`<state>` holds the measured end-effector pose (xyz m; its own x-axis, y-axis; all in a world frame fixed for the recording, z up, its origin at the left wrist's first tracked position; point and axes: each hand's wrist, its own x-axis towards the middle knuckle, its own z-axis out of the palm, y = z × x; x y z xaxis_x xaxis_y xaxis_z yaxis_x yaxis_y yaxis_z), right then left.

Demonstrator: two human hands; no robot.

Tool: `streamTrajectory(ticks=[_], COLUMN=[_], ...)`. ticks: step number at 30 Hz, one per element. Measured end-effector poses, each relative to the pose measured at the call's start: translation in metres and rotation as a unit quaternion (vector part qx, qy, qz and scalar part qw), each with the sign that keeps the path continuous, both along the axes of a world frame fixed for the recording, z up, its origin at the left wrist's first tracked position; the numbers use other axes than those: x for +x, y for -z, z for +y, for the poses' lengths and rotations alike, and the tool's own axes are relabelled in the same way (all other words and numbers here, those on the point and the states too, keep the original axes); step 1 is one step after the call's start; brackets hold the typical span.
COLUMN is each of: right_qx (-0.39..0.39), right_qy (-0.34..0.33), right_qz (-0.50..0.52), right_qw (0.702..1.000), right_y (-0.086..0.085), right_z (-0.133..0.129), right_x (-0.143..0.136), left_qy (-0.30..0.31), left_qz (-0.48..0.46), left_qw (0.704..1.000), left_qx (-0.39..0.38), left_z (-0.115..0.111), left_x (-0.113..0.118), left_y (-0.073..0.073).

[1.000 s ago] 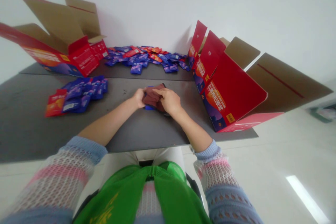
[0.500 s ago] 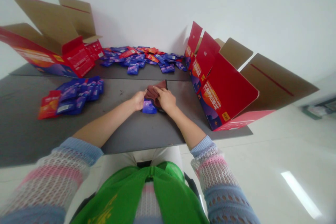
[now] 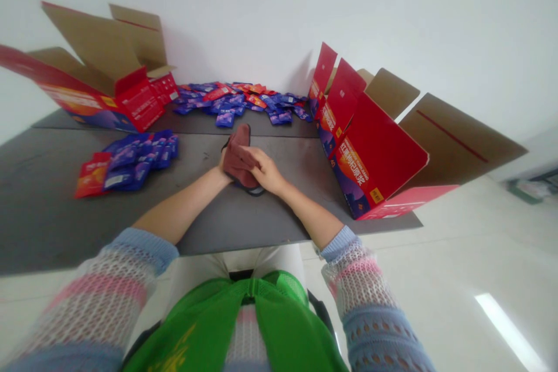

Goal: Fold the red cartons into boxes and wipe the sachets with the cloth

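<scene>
A brown cloth (image 3: 241, 154) with a dark edge is bunched between my hands over the table. My right hand (image 3: 269, 173) presses and grips it from the right, fingers closed on its folds. My left hand (image 3: 224, 164) is at the cloth's left side, its fingers mostly covered. Only a sliver of a blue sachet (image 3: 237, 185) shows under the cloth beside my left hand; the rest is hidden.
Left on the grey table (image 3: 196, 215) lies a group of blue sachets (image 3: 139, 157) with a red-orange sachet (image 3: 92, 174). A heap of sachets (image 3: 235, 99) spreads along the wall. Open cartons stand on both sides: a left carton (image 3: 139, 102) and right cartons (image 3: 355, 168).
The brown cloth has shifted left and now covers nearly all of the blue sachet and my left fingers. My right hand has moved slightly left with it.
</scene>
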<state>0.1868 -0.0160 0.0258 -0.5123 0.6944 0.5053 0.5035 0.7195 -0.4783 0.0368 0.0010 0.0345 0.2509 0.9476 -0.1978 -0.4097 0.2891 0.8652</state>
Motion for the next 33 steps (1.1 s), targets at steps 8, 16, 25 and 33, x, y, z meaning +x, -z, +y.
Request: streamTrajectory(ticks=[8,16,25,33], right_qx=[0.040,0.001,-0.038,-0.021], right_qy=[-0.044,0.036,0.034,-0.087], right_qz=[-0.047,-0.008,0.065,-0.007], right_qw=[0.997,0.999,0.997,0.996], right_y=[0.004,0.033,0.038,0.014], right_z=[-0.024,0.022,0.048,0.038], right_x=[-0.011,-0.006,0.018,0.038], left_qy=[-0.074,-0.202,-0.101,-0.071], left_qz=[0.030,-0.103,-0.147,-0.129], left_qw=[0.997,0.974,0.984,0.982], left_qx=[-0.007,0.005,0.024,-0.118], left_z=[-0.042,-0.001,0.015,0.039], left_x=[-0.006,0.032,0.031,0.004], left_y=[0.016,0.021,0.035,0.028])
